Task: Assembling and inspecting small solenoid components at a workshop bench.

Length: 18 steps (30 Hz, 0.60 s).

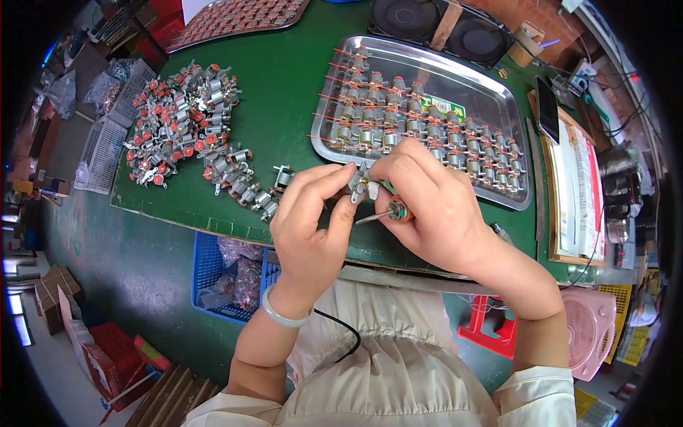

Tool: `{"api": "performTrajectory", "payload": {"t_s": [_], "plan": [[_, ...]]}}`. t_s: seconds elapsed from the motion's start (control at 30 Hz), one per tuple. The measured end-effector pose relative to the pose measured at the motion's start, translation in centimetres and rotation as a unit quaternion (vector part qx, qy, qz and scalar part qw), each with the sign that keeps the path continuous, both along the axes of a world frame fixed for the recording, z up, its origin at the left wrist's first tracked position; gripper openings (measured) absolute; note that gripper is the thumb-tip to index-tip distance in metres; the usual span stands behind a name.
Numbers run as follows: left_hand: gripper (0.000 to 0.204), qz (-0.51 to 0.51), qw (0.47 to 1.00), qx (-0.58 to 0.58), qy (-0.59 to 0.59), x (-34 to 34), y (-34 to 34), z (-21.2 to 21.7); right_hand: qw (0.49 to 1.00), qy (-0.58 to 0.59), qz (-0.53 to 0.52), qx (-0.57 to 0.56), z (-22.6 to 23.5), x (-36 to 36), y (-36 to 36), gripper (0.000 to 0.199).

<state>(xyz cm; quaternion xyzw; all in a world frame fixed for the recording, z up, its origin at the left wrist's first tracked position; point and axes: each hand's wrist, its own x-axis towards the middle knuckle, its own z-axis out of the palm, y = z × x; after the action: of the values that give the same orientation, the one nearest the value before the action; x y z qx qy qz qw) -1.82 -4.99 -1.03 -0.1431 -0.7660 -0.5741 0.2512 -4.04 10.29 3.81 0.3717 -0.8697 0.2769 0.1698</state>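
My left hand (306,213) pinches a small grey metal component (358,183) with flat lugs between thumb and fingertips, over the table's near edge. My right hand (434,206) is closed around a screwdriver (398,208) with an orange handle; its metal shaft points left, below the component. The right index finger and thumb also reach the component's right side, where a small pale piece shows. Just left of my left fingers lies another loose component (283,176). Beyond my right hand, similar components stand in rows on a metal tray (491,89), several with thin red wires sticking out.
A heap of red-capped metal components (181,124) covers the left of the green table (270,85). Another filled tray (242,21) lies at the far left. Two black round fans (405,18) stand behind. A phone (546,107) and clipboard (569,192) are at right; a blue crate (203,274) is below.
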Motion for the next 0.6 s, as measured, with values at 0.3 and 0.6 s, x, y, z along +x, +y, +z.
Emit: {"api": "performTrajectory", "payload": {"t_s": [0.3, 0.6], "plan": [[0.029, 0.043, 0.99, -0.111, 0.071, -0.5, 2.1, 0.6, 0.93, -0.291, -0.057, -0.217, 0.0, 0.8, 1.4, 0.008], [0.021, -0.207, 0.924, 0.241, -0.211, -0.4, 2.1, 0.4, 0.979, -0.16, -0.125, -0.026, -1.9, 3.0, 8.8, 0.035]]}}
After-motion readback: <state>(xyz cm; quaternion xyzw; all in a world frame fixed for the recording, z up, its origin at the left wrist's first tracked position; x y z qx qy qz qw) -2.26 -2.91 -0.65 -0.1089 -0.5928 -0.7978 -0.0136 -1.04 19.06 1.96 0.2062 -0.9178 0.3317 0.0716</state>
